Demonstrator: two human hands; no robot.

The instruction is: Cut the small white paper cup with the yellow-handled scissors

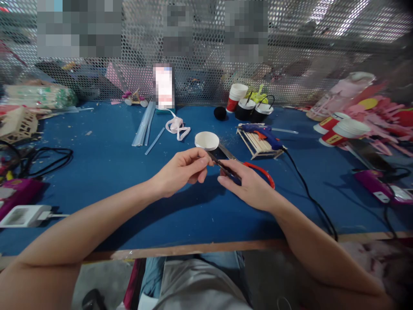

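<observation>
My left hand point(182, 170) is closed, its fingertips pinching a white paper cup point(207, 140) by the rim, the cup's round face turned toward me. My right hand point(248, 185) grips red-handled scissors point(240, 168). Their dark blades are spread and reach up-left to the cup's lower edge, next to my left fingertips. Both hands hover over the middle of the blue table point(106, 172).
A blue glue gun point(263, 132) rests on a wooden stick frame point(256, 144), its black cord running to the front right. Clear glue sticks point(143, 125), white ribbon point(176, 127), stacked red-and-white cups point(342, 129), black-lidded cups point(253, 110), a charger point(26, 215) and cables lie around. Perforated metal screen behind.
</observation>
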